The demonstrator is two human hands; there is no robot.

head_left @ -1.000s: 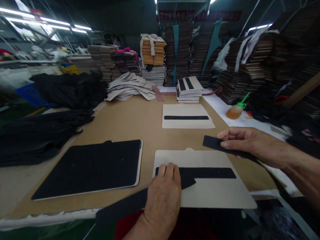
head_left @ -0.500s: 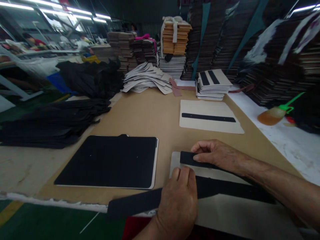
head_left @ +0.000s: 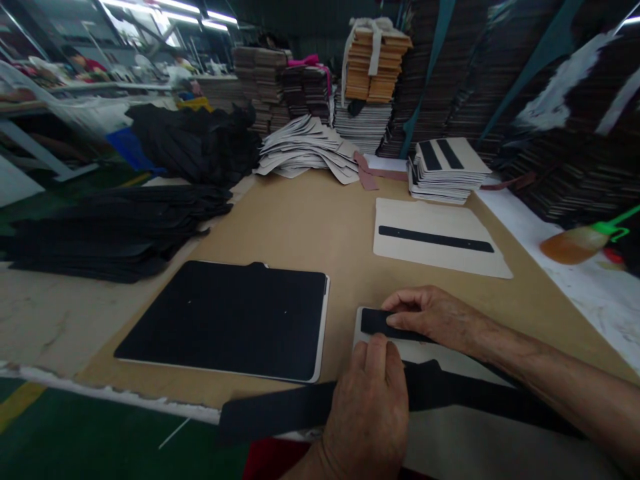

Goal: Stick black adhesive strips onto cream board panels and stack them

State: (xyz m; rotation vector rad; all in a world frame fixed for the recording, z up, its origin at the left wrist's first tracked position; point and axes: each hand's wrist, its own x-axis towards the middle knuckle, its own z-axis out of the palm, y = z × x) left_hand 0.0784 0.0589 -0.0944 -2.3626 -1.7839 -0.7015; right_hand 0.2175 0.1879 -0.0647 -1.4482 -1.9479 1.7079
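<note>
Right hand (head_left: 435, 319) fingers clamp a black strip (head_left: 380, 323) at the card's (head_left: 450, 433) left edge; left hand (head_left: 370, 400) fingers together, flat on a wider strip (head_left: 280, 410).

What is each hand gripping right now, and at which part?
Right hand pins a black strip near its left end onto the cream panel. Left hand presses flat on a longer black strip, mid-length.

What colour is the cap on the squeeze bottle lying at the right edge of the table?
Bright green, on the amber squeeze bottle; the head view shows it.
</note>
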